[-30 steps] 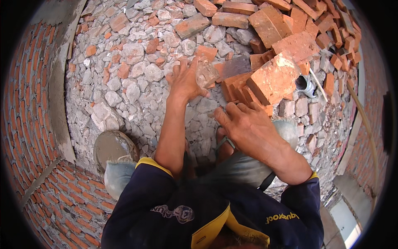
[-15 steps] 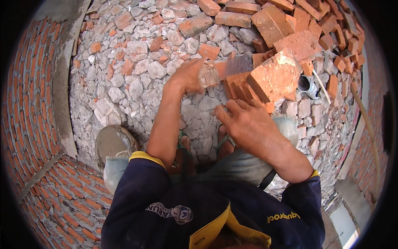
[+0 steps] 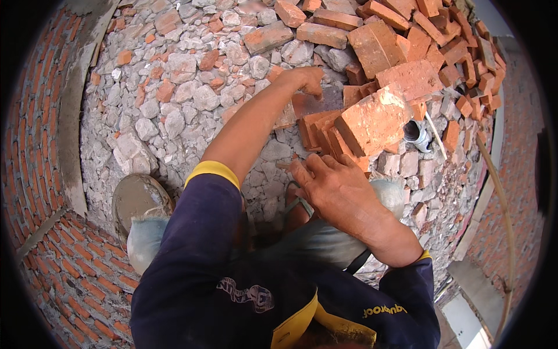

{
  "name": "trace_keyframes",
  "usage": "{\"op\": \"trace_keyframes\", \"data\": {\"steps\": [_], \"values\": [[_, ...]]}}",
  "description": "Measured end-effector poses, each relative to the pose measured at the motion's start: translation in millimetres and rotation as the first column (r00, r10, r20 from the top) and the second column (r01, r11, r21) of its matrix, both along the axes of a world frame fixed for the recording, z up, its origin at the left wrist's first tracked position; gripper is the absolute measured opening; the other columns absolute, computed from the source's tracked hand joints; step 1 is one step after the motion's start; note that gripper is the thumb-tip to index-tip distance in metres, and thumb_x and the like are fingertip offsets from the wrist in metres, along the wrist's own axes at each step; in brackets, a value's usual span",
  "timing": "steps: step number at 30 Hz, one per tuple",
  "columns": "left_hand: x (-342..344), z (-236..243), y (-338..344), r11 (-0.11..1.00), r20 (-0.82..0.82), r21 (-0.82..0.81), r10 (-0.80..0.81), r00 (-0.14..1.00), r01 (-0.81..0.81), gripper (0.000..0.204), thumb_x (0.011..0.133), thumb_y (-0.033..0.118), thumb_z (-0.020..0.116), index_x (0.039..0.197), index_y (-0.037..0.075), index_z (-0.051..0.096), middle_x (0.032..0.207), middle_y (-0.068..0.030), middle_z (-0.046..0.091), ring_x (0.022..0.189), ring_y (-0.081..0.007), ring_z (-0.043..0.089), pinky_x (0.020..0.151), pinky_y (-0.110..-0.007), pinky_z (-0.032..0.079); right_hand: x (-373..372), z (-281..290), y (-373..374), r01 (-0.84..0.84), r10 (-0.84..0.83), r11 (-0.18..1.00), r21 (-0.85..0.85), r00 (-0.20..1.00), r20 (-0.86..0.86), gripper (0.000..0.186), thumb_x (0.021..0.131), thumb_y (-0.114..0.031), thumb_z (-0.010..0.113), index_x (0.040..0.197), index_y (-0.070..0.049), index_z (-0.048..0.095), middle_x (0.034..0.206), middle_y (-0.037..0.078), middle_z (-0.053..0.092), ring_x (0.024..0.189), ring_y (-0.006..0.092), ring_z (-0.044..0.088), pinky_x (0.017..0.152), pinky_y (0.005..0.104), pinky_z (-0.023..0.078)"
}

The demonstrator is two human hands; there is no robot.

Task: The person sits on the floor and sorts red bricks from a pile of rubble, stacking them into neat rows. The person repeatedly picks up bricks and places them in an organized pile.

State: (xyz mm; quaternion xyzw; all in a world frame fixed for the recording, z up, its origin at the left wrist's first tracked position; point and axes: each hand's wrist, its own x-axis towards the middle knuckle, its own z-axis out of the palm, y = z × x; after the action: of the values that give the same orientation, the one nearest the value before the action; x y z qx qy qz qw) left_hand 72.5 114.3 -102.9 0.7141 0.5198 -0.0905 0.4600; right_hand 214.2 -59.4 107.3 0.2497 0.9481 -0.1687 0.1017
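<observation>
My left hand point(image 3: 308, 80) reaches forward over the rubble, its fingers bent down at the edge of a dark, flat slab point(image 3: 317, 102); I see nothing in it. Under that wrist lies a greyish brick piece point(image 3: 285, 118), partly hidden by the forearm. My right hand point(image 3: 337, 186) is closed low in front of my knee, just below a stack of orange bricks point(image 3: 372, 119). A short, light stub point(image 3: 283, 165) pokes out beside its fingertips; the palm is hidden, so I cannot tell what the hand grips.
Loose grey rubble point(image 3: 192, 75) spreads ahead and left. A heap of orange bricks point(image 3: 430, 35) rises far right. A small grey can point(image 3: 415, 132) and a thin stick point(image 3: 436, 135) lie right of the stack. A round, mortar-coated thing point(image 3: 136, 200) stands by my left knee. Brick walls point(image 3: 35, 151) flank the ground.
My left hand has left the greyish brick piece and moved forward and right to the dark slab. The right hand stays low by the stack; the light stub now shows beside it.
</observation>
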Motion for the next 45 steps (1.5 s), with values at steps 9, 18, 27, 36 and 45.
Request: {"op": "trace_keyframes", "data": {"steps": [9,18,27,36,45], "values": [[41,-38,16,0.956,-0.328,-0.293,-0.099,0.939,-0.002,0.058,0.07,0.035,0.084,0.112,-0.001,0.067,0.118,-0.0162,0.068,0.107,-0.0305,0.066,0.089,-0.041,0.053,9,6,4,0.082,-0.082,0.997,0.003,0.996,-0.024,0.034,0.089,-0.026,0.063,0.117,-0.009,0.057,0.094,0.007,0.057,0.091,0.0242,0.063,0.078,0.0388,0.048],[0,-10,17,0.961,-0.07,0.271,-0.036,0.997,0.054,0.069,0.062,0.039,0.088,0.114,0.002,0.062,0.11,-0.0219,0.066,0.11,-0.0385,0.061,0.088,-0.045,0.05,18,9,5,0.131,-0.133,0.991,-0.032,0.988,-0.081,0.033,0.091,-0.028,0.061,0.114,-0.006,0.057,0.095,0.009,0.058,0.089,0.0262,0.063,0.075,0.0399,0.048],[-108,117,7,0.65,0.023,0.752,0.135,0.991,-0.106,0.061,0.058,0.043,0.087,0.095,-0.001,0.065,0.076,-0.0149,0.063,0.072,-0.03,0.064,0.069,-0.041,0.051,20,10,5,0.108,-0.109,0.994,-0.012,0.99,-0.086,0.033,0.087,-0.024,0.065,0.114,-0.006,0.055,0.094,0.009,0.057,0.089,0.0262,0.064,0.077,0.0397,0.048],[-105,166,-177,0.888,0.192,0.459,-0.091,0.977,-0.007,0.053,0.059,0.025,0.086,0.097,-0.006,0.065,0.086,-0.0159,0.063,0.075,-0.0334,0.065,0.07,-0.042,0.054,5,10,1,0.022,-0.013,0.998,0.065,0.99,-0.141,0.025,0.077,-0.011,0.061,0.1,-0.003,0.059,0.088,0.007,0.057,0.083,0.0212,0.063,0.073,0.034,0.048],[-62,60,-237,0.914,-0.128,0.384,-0.089,0.988,0.132,0.059,0.071,0.031,0.077,0.115,-0.004,0.059,0.108,-0.0156,0.06,0.101,-0.0333,0.062,0.077,-0.041,0.05,4,16,-16,0.026,-0.026,1.0,0.004,1.0,-0.016,0.041,0.078,-0.02,0.07,0.115,-0.006,0.057,0.098,0.007,0.057,0.097,0.0245,0.061,0.083,0.0377,0.048]]}}
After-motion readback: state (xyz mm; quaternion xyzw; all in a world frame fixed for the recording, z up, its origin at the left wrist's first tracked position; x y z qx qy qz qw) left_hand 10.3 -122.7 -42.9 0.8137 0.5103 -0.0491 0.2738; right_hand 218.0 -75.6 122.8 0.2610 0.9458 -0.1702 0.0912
